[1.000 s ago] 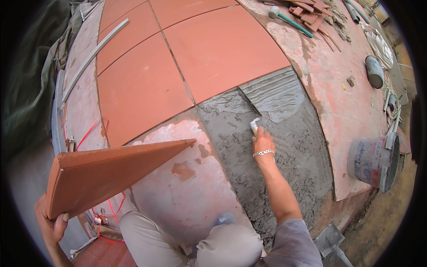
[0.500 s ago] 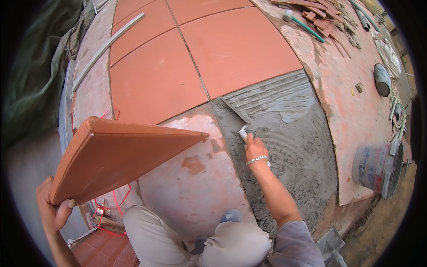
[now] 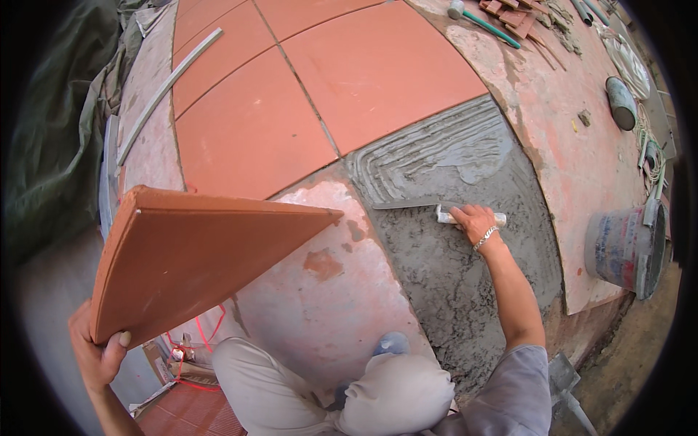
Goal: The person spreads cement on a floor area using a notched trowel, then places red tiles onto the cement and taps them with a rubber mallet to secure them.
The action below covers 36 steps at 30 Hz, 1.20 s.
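Note:
My left hand (image 3: 102,349) grips the near corner of a large terracotta tile (image 3: 189,261), thumb on its face and fingers behind, holding it tilted at the left. My right hand (image 3: 474,224) is closed round the pale handle of a trowel (image 3: 408,204). The trowel's thin metal edge touches the grey mortar (image 3: 436,261). Curved ridges run through the mortar just beyond the blade, while the part nearer me looks rough and lumpy. Laid tiles (image 3: 254,123) border the mortar at its far edge and beyond.
A mortar-smeared bucket (image 3: 618,243) lies tilted at the right. A green-handled mallet (image 3: 491,29) and broken tile pieces (image 3: 518,16) are at the far right. Along the left are a pale straight bar (image 3: 171,91) and a dark tarp (image 3: 58,131). Another trowel (image 3: 563,378) sits lower right.
My right hand has swung the trowel to the right and nearer me, leaving curved ridges in the mortar. The tile in my left hand has shifted slightly right in view.

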### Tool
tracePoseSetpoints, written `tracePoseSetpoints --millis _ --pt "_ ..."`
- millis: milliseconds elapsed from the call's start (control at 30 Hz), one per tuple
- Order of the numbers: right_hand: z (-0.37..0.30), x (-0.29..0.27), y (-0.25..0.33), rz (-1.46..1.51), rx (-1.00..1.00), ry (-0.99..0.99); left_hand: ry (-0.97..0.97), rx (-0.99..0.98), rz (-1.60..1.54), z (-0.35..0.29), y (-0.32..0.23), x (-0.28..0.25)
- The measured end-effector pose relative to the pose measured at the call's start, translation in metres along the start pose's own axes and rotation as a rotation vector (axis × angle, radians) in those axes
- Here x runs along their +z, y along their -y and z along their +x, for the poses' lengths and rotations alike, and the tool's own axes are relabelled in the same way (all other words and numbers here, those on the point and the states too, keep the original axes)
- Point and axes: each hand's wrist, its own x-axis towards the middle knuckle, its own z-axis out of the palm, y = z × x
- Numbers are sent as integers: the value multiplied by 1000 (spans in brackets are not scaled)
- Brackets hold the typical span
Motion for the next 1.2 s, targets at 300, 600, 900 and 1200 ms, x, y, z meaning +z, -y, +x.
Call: tracePoseSetpoints --millis 300,600,900,1200 --pt "12 9 8 -18 101 -76 -37 0 -14 4 5 1" --pt "84 -74 37 137 180 245 -67 -21 -35 1 17 2" --pt "200 -139 54 -62 39 510 -72 73 51 -1 11 -1" --pt "240 -165 70 -87 55 670 -80 60 74 -3 10 0"
